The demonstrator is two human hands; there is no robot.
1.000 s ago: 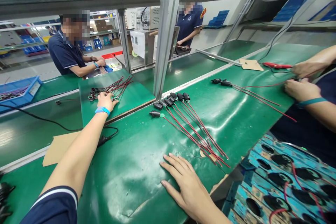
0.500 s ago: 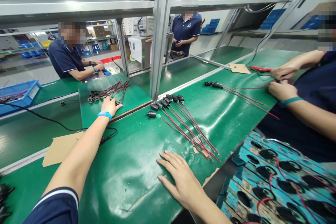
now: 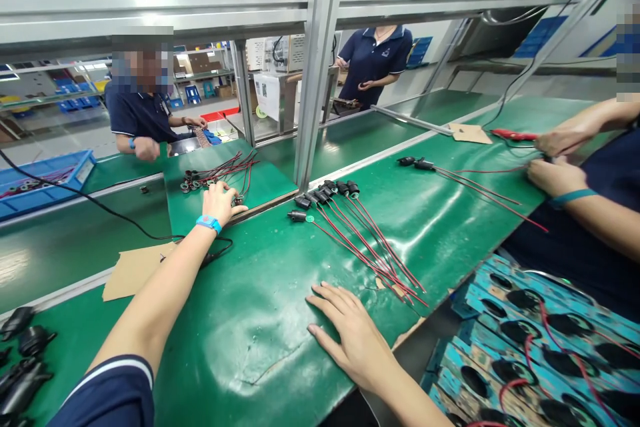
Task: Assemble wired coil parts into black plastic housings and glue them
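Observation:
My left hand (image 3: 220,200) reaches out onto a raised green pad (image 3: 270,183), with its fingers curled over a small black part at the near end of a bundle of black connectors with red wires (image 3: 220,170). It wears a blue wristband. My right hand (image 3: 350,333) lies flat and open on the green bench mat (image 3: 240,320) and holds nothing. Just beyond it, a row of black connectors (image 3: 327,190) trails red wires (image 3: 380,253) toward the bench edge. One single connector (image 3: 297,215) lies to the left of that row.
A co-worker's hands (image 3: 555,170) work at the right by a red tool (image 3: 515,135) and two wired connectors (image 3: 417,162). A blue holed tray (image 3: 540,333) is at the lower right. Black parts (image 3: 20,360), cardboard (image 3: 137,267) and a metal post (image 3: 313,80) are nearby. Two people stand across the bench.
My left hand has drawn back from the middle of the bundle to the pad's near edge. My right hand stays flat. The view has swung left, revealing black parts at the lower left.

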